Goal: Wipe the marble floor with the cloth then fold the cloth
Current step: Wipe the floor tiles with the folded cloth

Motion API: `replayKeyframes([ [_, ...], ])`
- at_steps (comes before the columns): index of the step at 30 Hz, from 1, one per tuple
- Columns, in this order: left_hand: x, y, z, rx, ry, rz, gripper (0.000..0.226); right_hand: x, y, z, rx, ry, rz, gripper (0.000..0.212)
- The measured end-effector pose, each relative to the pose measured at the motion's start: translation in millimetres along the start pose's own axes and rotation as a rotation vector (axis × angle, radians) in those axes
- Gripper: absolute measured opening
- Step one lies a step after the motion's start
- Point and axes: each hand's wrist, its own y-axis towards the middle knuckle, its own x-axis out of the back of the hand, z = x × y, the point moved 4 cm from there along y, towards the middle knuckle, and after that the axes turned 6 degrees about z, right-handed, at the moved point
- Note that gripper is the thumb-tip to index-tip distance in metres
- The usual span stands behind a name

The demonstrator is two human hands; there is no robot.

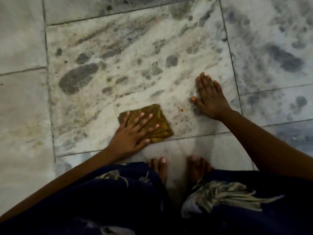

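Note:
A mustard-brown cloth (155, 116), folded into a rough square, lies flat on the white and grey marble floor (118, 56) near the front edge of the middle tile. My left hand (133, 131) presses down on the cloth with its fingers spread across it. My right hand (209, 97) rests flat on the bare marble to the right of the cloth, fingers apart and holding nothing. A small orange spot (182, 109) and a few dark specks mark the floor between the cloth and my right hand.
My two bare feet (179, 168) stand on the tile just behind the cloth, with dark patterned clothing (118, 200) over my knees. Dark grout lines (50, 92) run between the tiles to the left, right and front.

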Motion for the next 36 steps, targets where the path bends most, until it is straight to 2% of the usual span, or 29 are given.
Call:
replayKeyframes([
  [2, 7.9, 8.6, 25.1, 0.019, -0.004, -0.009, 0.052, -0.6, -0.5, 0.1, -0.003, 0.0, -0.023, 0.082],
  [5, 25.7, 53.0, 47.2, 0.142, -0.026, -0.044, 0.052, -1.1, -2.9, 1.6, 0.014, 0.022, -0.085, 0.073],
  [9, 42.1, 122.3, 26.0, 0.245, -0.091, -0.074, 0.055, 6.0, -6.3, 0.8, 0.013, 0.179, -0.193, 0.064],
  [11, 40.2, 140.4, -0.9, 0.19, -0.083, -0.052, 0.055, 14.5, -4.9, 0.0, -0.042, 0.268, -0.265, 0.064],
  [13, 33.5, 136.2, -36.1, 0.036, -0.054, -0.024, 0.054, 21.3, -6.5, -2.3, -0.118, 0.319, -0.306, 0.066],
  [16, 15.4, 86.8, -51.4, -0.113, 0.001, -0.002, 0.051, 14.6, -12.7, -7.6, -0.127, 0.23, -0.243, 0.072],
  [21, 6.2, -3.0, 6.1, -0.036, 0.084, 0.031, 0.054, 8.1, -35.0, -39.4, -0.127, 0.041, -0.17, 0.075],
  [26, 25.1, 62.1, -14.5, -0.169, 0.103, 0.058, 0.054, 7.3, -35.1, -43.2, -0.101, 0.019, -0.122, 0.079],
  [30, 41.9, 132.0, -53.0, -0.165, 0.088, 0.036, 0.057, 6.3, -35.5, -45.9, -0.105, 0.023, -0.124, 0.077],
  [33, 40.7, 119.6, -50.6, -0.169, 0.072, 0.024, 0.054, 5.5, -35.0, -44.4, -0.109, 0.044, -0.131, 0.074],
  [36, 25.1, 63.6, -27.1, -0.109, 0.071, 0.057, 0.053, 4.8, -35.0, -43.2, -0.109, 0.026, -0.154, 0.072],
])
